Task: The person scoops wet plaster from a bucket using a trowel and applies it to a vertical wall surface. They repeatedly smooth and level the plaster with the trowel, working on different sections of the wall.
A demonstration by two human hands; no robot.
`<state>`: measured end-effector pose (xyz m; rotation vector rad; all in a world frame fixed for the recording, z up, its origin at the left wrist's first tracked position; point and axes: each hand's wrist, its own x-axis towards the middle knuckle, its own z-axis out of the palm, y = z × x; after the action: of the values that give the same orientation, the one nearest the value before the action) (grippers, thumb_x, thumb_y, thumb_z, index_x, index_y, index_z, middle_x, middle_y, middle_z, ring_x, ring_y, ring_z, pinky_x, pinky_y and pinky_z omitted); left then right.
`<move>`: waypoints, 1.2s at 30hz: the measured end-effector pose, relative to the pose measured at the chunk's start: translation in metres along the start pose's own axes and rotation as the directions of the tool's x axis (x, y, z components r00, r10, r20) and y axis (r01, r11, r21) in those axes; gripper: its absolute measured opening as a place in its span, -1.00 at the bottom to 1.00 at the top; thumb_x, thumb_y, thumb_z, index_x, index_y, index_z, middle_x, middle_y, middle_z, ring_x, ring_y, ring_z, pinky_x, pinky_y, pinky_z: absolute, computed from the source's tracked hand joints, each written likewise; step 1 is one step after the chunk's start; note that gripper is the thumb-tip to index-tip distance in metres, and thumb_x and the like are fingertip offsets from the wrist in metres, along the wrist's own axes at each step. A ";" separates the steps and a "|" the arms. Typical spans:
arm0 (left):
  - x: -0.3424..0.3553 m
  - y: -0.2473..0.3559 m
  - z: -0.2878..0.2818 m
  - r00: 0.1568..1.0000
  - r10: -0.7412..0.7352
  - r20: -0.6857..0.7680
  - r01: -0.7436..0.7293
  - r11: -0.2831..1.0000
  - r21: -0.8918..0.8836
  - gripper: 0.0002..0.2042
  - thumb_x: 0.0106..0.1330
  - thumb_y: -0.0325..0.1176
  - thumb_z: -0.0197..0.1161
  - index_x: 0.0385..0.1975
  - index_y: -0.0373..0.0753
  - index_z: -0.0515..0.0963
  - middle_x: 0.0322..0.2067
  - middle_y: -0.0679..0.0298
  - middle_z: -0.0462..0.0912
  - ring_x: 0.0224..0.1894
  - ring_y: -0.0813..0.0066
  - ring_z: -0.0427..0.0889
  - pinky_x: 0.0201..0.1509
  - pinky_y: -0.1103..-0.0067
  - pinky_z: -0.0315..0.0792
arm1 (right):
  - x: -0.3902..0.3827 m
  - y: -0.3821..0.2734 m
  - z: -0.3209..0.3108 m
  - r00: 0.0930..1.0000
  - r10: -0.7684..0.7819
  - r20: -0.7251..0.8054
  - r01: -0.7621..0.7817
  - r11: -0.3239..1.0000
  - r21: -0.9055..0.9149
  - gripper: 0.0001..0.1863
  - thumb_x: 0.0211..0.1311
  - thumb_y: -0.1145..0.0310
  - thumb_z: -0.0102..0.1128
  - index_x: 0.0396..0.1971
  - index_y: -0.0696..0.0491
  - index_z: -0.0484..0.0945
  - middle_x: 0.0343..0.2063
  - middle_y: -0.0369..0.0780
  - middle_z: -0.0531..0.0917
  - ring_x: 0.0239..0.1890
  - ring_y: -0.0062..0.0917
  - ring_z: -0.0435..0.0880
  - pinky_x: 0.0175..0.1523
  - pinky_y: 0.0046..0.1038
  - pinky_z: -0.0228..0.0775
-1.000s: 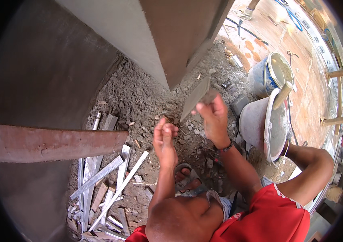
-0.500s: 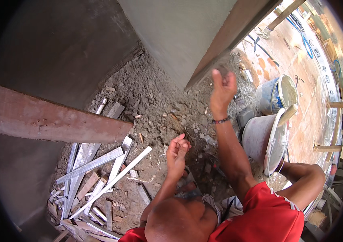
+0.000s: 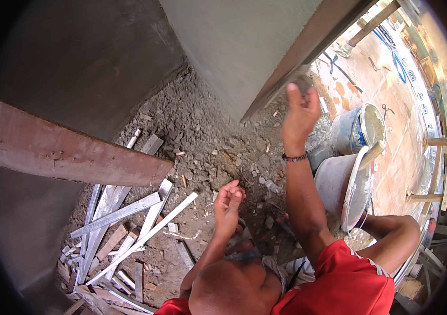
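Rough ground [image 3: 171, 110] of grey crumbs and rubble fills the middle of the frame, below a plastered wall section [image 3: 234, 47] that comes down to a corner above the centre. Right of that corner, in the upper part of the frame, a flat grey tool [image 3: 303, 77], blurred, is beside the brown side of the wall section; whether it touches it cannot be told. The right hand [image 3: 300, 115] has it, fingers bent round behind and thumb pointing up, though the grip itself is partly hidden. A dark beaded bracelet [image 3: 295, 157] circles that wrist. Nearer the centre, the left hand [image 3: 227, 203] is half curled over the rubble, thumb close to the fingers; whether it has hold of anything cannot be told. Right of the right forearm is a pale bucket [image 3: 333, 181], tilted, with a wooden handle [image 3: 373, 153] at its rim, and just above it a blue and white bucket [image 3: 348, 131]. At the lower left, pale strips [image 3: 152, 233] lie crossed in a heap below a reddish beam [image 3: 76, 147]. Red clothing [image 3: 344, 286] with pale stripes fills the lower edge, and a blue hose [image 3: 397, 65] lies at the upper right.
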<state>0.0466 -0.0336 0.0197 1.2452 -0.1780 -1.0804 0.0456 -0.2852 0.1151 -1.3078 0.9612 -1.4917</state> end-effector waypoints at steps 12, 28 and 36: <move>-0.001 0.004 0.003 1.000 -0.007 0.019 0.008 0.999 -0.038 -0.63 0.45 -0.39 0.15 0.17 -0.41 0.37 -0.20 0.31 0.60 -0.14 0.59 0.56 0.04 0.60 0.45 | 0.002 0.013 0.003 0.995 -0.066 0.071 0.061 0.996 0.072 -0.71 0.23 0.44 0.35 -0.11 0.20 0.51 -0.24 -0.26 0.59 -0.29 -0.67 0.55 -0.21 -0.59 0.42; 0.002 0.003 0.016 0.998 0.014 0.064 -0.016 0.999 0.036 -0.64 0.45 -0.42 0.14 0.16 -0.43 0.37 -0.23 0.31 0.60 -0.17 0.60 0.56 0.02 0.62 0.47 | -0.010 0.003 0.013 0.985 -0.146 0.092 0.148 0.989 -0.016 -0.64 0.26 0.37 0.29 -0.01 0.23 0.52 -0.29 -0.21 0.57 -0.22 -0.50 0.56 -0.08 -0.46 0.39; 0.001 0.004 0.011 0.999 -0.019 0.048 0.018 1.000 0.011 -0.68 0.45 -0.46 0.13 0.13 -0.42 0.40 -0.23 0.30 0.60 -0.18 0.61 0.56 -0.02 0.63 0.47 | 0.106 -0.163 0.048 0.703 -0.711 0.008 0.706 0.699 0.114 -0.66 0.27 0.34 0.28 -0.06 0.24 0.53 -0.33 -0.15 0.56 -0.34 -0.46 0.56 -0.23 -0.43 0.40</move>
<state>0.0423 -0.0418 0.0268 1.2326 -0.2097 -1.1275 0.0676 -0.3393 0.3067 -1.7405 0.3103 -2.0353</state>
